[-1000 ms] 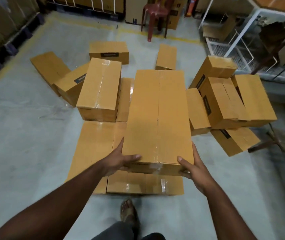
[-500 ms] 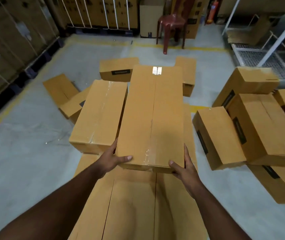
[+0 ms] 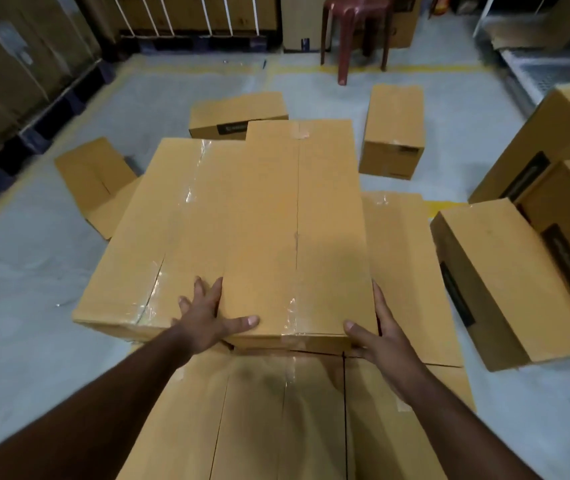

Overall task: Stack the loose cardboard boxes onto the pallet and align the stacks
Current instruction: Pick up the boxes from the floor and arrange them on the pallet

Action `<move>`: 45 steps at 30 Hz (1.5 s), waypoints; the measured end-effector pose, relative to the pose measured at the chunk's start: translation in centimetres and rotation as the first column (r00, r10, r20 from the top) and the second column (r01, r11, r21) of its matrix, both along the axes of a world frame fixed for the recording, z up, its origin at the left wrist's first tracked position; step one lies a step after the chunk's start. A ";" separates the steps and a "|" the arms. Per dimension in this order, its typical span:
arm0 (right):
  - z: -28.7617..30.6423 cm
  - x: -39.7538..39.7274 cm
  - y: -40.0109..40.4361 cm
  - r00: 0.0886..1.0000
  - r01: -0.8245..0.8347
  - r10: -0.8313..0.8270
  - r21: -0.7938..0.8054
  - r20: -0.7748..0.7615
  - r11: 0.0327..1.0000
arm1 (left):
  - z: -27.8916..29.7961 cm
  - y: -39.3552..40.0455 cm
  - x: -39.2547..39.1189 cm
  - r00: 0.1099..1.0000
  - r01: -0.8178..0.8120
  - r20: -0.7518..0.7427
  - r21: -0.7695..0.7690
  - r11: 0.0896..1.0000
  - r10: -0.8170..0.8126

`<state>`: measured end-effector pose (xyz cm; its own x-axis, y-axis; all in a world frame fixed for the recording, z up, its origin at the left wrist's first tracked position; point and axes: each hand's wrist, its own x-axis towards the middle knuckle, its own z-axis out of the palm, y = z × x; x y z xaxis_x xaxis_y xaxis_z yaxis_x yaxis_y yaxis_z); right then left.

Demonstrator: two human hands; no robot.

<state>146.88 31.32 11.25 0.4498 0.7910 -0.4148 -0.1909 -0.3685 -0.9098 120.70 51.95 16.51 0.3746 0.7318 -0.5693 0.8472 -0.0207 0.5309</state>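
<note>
Partly done. Carried box (image 3: 297,220) sits on the lower layer (image 3: 276,417), beside a stacked box (image 3: 158,230). Left hand (image 3: 207,320) lies flat with fingers spread; right hand (image 3: 377,337) grips its right corner. Loose boxes (image 3: 394,129) remain on the far and right floor.

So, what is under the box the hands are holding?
Under the held box lies a layer of taped boxes, visible in front and to its right. The pallet itself is covered.
</note>
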 end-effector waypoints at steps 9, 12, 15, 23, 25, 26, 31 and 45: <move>-1.9 -2.6 0.5 1.000 -0.013 0.012 -0.065 -0.005 0.998 | -2.2 -0.3 -0.6 0.983 0.119 -0.159 0.137 0.983 -0.096; -1.7 -2.8 0.4 0.999 -0.002 0.005 -0.082 0.032 0.997 | -2.5 -0.1 -0.7 0.964 0.167 -0.240 0.205 0.964 -0.115; -1.8 -2.6 0.3 0.998 -0.013 0.016 -0.070 0.053 0.997 | -3.0 -0.1 -0.9 0.955 0.186 -0.273 0.255 0.949 -0.113; -1.4 -0.5 0.1 0.995 -0.098 0.099 -0.051 0.023 0.994 | -2.6 0.8 -0.3 0.944 0.214 -0.306 0.288 0.933 -0.122; -1.3 0.0 0.1 0.993 -0.120 0.120 -0.064 -0.008 0.991 | -2.6 0.7 -0.6 0.948 0.210 -0.291 0.269 0.940 -0.128; -1.3 0.0 0.2 0.993 -0.118 0.117 -0.065 -0.012 0.991 | -2.6 0.5 -0.7 0.951 0.203 -0.282 0.266 0.942 -0.126; -1.1 -1.3 0.2 0.997 -0.069 0.071 -0.078 0.022 0.995 | -2.3 0.3 -0.7 0.960 0.200 -0.241 0.248 0.948 -0.140; 2.7 -5.0 -1.8 0.960 -0.026 0.123 -0.358 0.252 0.933 | 0.1 -3.8 -2.3 0.980 0.164 -0.157 0.282 0.945 -0.123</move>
